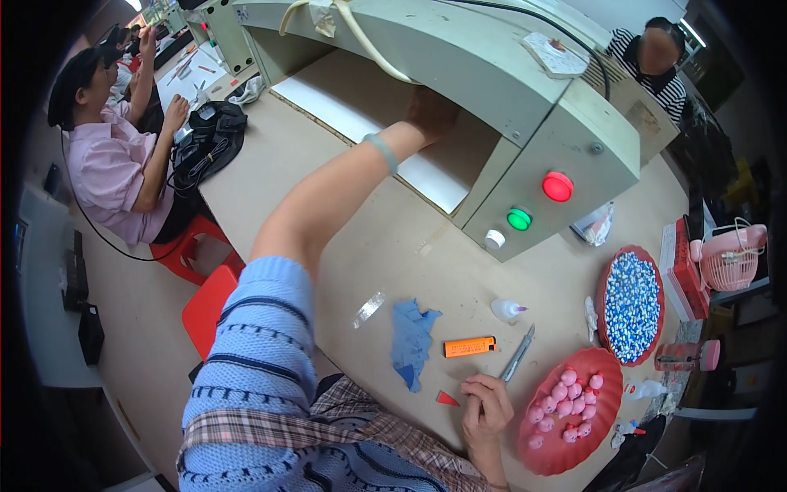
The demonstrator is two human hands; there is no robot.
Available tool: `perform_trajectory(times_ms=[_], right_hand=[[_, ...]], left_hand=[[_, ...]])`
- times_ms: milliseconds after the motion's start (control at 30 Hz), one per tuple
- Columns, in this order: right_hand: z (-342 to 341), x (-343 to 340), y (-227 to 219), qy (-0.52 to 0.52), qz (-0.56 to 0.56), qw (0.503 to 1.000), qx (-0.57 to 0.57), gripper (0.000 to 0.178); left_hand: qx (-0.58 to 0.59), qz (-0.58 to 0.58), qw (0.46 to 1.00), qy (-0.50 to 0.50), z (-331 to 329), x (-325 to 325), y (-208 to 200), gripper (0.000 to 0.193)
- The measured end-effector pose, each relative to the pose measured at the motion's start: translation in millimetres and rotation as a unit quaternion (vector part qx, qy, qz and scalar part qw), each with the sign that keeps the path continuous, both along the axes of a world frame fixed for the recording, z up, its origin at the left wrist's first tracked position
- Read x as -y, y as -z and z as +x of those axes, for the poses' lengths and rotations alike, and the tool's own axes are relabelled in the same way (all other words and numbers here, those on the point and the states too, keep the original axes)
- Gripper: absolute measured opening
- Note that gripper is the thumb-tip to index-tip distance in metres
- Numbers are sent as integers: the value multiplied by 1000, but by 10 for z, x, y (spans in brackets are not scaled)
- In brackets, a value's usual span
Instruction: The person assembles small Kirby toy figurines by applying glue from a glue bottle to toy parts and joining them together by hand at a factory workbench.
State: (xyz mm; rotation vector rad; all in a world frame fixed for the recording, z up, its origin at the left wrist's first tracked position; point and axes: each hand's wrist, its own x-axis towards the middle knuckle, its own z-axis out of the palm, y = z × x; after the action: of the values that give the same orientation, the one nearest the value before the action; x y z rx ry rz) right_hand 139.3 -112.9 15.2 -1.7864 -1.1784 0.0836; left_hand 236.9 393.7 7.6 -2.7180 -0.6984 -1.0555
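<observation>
My left arm stretches forward into the open slot of a grey-green machine (557, 123). Deep in its shadow, my left hand (430, 115) is dark and its fingers are hidden; a white sheet (344, 115) lines the slot floor. My right hand (485, 410) rests on the table with its fingers curled together, and no object shows in it. Just beyond its fingertips lies a slim grey craft knife (518, 354). A small red triangular piece (447, 398) is left of the hand, and an orange lighter (470, 347) lies farther off.
A red scalloped tray (537, 447) holds several pink balls; another tray (604, 307) holds blue-and-white beads. A blue cloth (414, 332), small bottle (507, 309) and clear strip (369, 308) lie on the table (352, 254). A pink fan (730, 258) stands right. People sit left and beyond the machine.
</observation>
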Motion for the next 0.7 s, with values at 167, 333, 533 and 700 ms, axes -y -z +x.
perform_trajectory(times_ms=[167, 333, 533, 700], right_hand=[[-36, 52, -28, 26, 12, 1000, -9, 19], [-67, 33, -19, 15, 41, 999, 0, 20], [-226, -46, -168, 19, 85, 986, -140, 21], [-333, -26, -208, -10, 118, 965, -234, 38]], left_hand=[[163, -403, 892, 125, -1146, 1142, -501, 26], [242, -672, 656, 244, -1985, 2420, -522, 25], [180, -825, 458, 278, -2412, 3341, -391, 25], [137, -878, 368, 274, -2379, 3668, -413, 32]])
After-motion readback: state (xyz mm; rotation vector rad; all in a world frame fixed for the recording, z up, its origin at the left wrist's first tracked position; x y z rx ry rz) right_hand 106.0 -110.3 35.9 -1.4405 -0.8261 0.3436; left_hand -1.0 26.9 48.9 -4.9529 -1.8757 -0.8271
